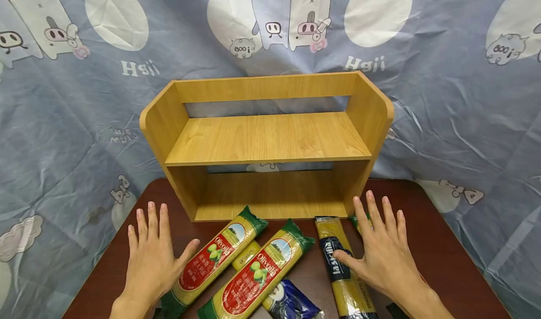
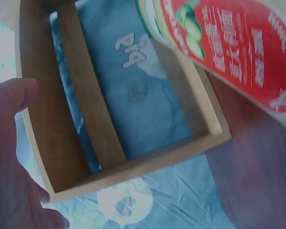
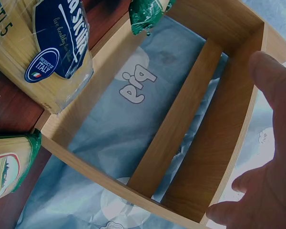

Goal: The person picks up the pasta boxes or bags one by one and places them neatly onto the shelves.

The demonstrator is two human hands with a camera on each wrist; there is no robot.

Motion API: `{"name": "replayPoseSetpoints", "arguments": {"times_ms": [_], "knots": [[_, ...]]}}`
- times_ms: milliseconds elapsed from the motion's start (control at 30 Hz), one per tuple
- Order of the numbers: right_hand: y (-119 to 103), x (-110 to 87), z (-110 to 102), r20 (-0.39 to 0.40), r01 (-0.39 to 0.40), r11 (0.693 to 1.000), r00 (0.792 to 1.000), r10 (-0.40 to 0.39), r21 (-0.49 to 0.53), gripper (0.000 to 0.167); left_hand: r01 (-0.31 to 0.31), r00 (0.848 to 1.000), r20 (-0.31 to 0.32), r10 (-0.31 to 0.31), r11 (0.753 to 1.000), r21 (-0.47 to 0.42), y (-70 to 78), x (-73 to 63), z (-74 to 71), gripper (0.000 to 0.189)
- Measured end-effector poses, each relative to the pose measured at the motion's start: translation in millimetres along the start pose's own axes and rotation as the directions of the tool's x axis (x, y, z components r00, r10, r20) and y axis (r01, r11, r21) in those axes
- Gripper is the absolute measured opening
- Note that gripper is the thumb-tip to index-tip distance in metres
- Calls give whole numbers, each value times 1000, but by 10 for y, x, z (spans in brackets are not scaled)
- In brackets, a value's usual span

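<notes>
My left hand (image 1: pixel 151 258) is spread over the table's left side, fingers straight, holding nothing. Its thumb comes near a green-ended spaghetti pack (image 1: pixel 213 260) with a red label. A second red-labelled spaghetti pack (image 1: pixel 259 272) lies beside it, across a blue-and-yellow pasta pack (image 1: pixel 291 300) that is partly covered. On the right, my right hand (image 1: pixel 382 253) is spread with straight fingers, its thumb overlapping a dark-blue-labelled spaghetti pack (image 1: pixel 344 267) in the head view; whether they touch I cannot tell. Another green-ended pack (image 1: pixel 355 221) is mostly hidden behind this hand.
A two-tier wooden shelf (image 1: pixel 268 161) stands at the back of the dark red table (image 1: pixel 448 258), with nothing on either tier. Behind it hangs a blue-grey cloth (image 1: pixel 456 136) printed with cartoon pigs. The packs lie in front of the shelf.
</notes>
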State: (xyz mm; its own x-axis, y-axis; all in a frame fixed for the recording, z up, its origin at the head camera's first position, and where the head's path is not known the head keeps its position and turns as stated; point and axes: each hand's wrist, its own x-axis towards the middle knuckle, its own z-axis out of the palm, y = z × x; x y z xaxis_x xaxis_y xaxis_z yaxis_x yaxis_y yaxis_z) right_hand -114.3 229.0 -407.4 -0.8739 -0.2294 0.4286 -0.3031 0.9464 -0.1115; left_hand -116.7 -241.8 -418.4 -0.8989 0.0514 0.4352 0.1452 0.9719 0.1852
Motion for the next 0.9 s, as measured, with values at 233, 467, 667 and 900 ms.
{"name": "replayPoseSetpoints", "arguments": {"times_ms": [233, 467, 667, 900], "knots": [[11, -9, -21, -17, 0, 1000, 1000, 0, 15, 132, 38, 999, -23, -39, 998, -58, -164, 144, -18, 111], [34, -2, -49, -34, -4, 997, 999, 6, 73, 136, 45, 998, -38, -52, 985, -167, -233, 292, 6, 109], [99, -15, -76, -50, -14, 993, 999, 20, 114, 137, 63, 997, -17, -69, 970, -237, -278, 419, 41, 109], [183, -24, -114, -43, -23, 989, 999, 29, 145, 141, 75, 995, -49, -92, 959, -274, -372, 535, 53, 109]]}}
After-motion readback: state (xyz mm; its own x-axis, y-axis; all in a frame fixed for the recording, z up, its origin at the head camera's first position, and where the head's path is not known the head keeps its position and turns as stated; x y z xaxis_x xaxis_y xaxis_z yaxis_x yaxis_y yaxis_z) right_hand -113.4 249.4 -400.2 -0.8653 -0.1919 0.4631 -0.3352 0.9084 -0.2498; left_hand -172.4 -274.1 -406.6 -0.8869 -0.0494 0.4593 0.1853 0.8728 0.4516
